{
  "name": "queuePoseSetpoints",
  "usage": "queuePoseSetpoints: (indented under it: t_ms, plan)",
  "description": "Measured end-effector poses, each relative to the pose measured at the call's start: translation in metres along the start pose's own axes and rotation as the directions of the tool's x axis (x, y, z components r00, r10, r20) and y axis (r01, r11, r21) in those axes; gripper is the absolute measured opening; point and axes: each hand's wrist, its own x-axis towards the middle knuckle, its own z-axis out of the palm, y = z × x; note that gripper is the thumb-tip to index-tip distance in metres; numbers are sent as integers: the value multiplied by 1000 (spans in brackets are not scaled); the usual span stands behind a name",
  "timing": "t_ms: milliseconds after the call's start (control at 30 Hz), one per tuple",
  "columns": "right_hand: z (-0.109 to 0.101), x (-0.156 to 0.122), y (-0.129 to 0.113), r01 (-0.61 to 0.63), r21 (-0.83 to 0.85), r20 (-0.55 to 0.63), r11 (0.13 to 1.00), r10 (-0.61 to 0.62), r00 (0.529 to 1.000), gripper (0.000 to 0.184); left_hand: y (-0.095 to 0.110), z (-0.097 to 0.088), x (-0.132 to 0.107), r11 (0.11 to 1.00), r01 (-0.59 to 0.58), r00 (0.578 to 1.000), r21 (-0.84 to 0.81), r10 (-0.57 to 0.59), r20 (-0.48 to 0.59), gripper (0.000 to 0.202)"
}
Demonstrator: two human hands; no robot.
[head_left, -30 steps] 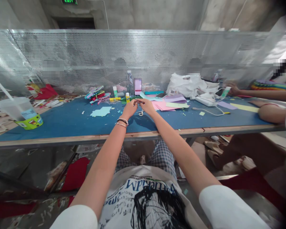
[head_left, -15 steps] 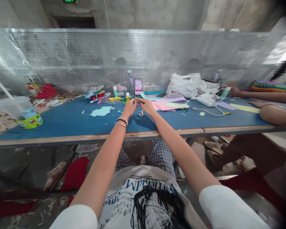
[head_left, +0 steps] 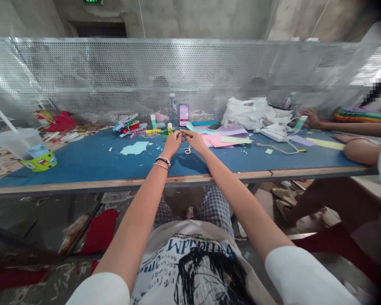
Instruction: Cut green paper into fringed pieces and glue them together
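Note:
Over the blue tabletop, my left hand and my right hand meet with their fingertips close together. Both have their fingers pinched, and whatever lies between them is too small or hidden to name. Just below the fingers lies a pair of scissors, partly covered by my right hand. A yellow glue stick stands behind my left hand. To the right of my right hand are pink paper sheets; to the left lies a light-blue paper piece.
A phone stands upright behind my hands. A plastic cup with a straw is at the left. A white plastic bag and power strip lie to the right. Another person's arm rests at the far right.
My hands stay in nearly the same place, fingertips still together. The other person's arm at the right shifts slightly to the left.

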Motion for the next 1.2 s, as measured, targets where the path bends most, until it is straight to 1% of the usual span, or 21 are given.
queuePoseSetpoints:
  t_ms: [167,333,567,700,900,1200]
  plan:
    - [-1,0,-2,28,-7,-38,1000,-29,999,31,3,-2,-3,999,-18,1000,40,18,10,26]
    - [-4,-1,-6,-1,-52,-106,999,-4,994,23,8,-3,-7,993,-48,998,105,43,51,27]
    - [-3,-1,-3,13,-66,-163,998,-24,986,22,12,-4,-8,992,-59,996,113,52,68,29]
    - [-3,0,-2,5,-66,-166,998,-16,986,22,11,-4,-7,996,-43,998,73,39,59,29]
    - [-4,0,-2,6,-85,-142,996,-18,990,23,8,-2,-6,998,-41,998,44,38,54,28]
    - [-3,0,3,78,-117,-162,990,-96,982,25,6,-1,-3,999,-32,998,15,31,56,32]
